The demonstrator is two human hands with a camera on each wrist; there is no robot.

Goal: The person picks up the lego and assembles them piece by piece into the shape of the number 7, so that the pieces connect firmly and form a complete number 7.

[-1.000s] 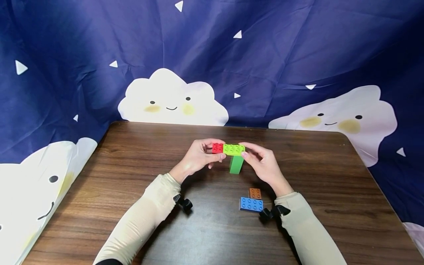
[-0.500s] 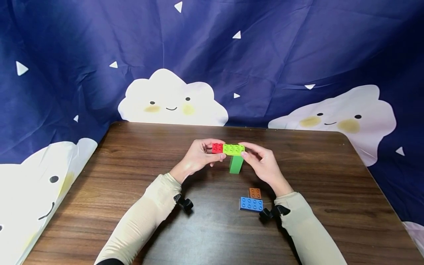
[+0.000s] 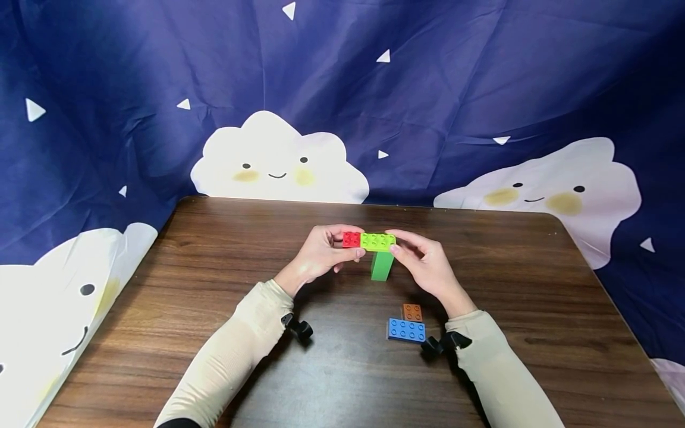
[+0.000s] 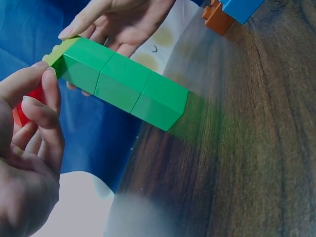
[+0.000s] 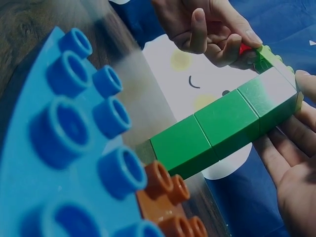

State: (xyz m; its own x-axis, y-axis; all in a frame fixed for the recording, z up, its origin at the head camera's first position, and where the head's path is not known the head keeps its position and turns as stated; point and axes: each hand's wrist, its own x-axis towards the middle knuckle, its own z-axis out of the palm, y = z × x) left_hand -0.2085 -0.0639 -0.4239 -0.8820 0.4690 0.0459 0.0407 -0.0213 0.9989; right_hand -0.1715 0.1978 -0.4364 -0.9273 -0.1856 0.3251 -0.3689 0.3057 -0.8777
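Note:
A tower of three green toy building bricks [image 3: 382, 268] stands upright on the table, capped by a lime-green eight-stud brick [image 3: 377, 241]. Against that brick's left end is a red brick [image 3: 351, 239]. My left hand [image 3: 321, 251] pinches the red brick between thumb and forefinger, fingertips right at the joint with the lime-green one. In the left wrist view the red brick [image 4: 22, 111] is mostly hidden behind these fingers. On the other side, my right hand [image 3: 428, 261] pinches the lime-green brick's right end, thumb in front and forefinger behind.
Nearer to me on the wooden table [image 3: 257, 368] lie a blue eight-stud brick [image 3: 407, 330] and an orange four-stud brick [image 3: 412, 312], side by side. They sit close to the right wrist's black camera mount [image 3: 446, 343]. Behind the table hangs a dark blue cloth [image 3: 321, 71] with clouds.
Both hands keep their places on the bricks, with only a slight shift of the right wrist. The bricks have not visibly moved.

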